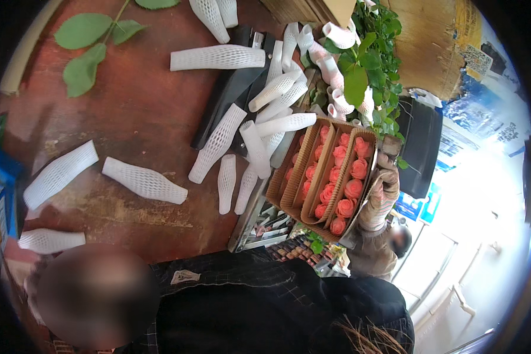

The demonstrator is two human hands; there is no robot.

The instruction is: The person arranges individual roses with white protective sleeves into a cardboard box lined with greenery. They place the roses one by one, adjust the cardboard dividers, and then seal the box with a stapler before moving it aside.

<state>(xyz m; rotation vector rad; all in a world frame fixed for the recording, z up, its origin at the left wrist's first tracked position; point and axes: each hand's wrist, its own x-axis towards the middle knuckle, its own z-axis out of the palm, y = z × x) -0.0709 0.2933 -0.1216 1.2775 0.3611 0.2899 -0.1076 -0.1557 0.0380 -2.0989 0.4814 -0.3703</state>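
Note:
Neither of my own hands can be made out. On the red-brown tabletop before me lie several white foam mesh sleeves, one of them a loose bulging sleeve. More mesh sleeves are heaped against a long black stapler-like tool. Beyond the heap, another person's gloved hand grips the edge of a bundle of coral roses. Strips of brown corrugated cardboard separate its rows of blooms. A green rose leaf sprig rests at the upper left.
Sleeved roses with leafy stems are piled at the upper right, beside a wooden box. A metal tray holds scraps. A person's black garment fills the lower edge; a blurred patch covers its left end. A blue box stands left.

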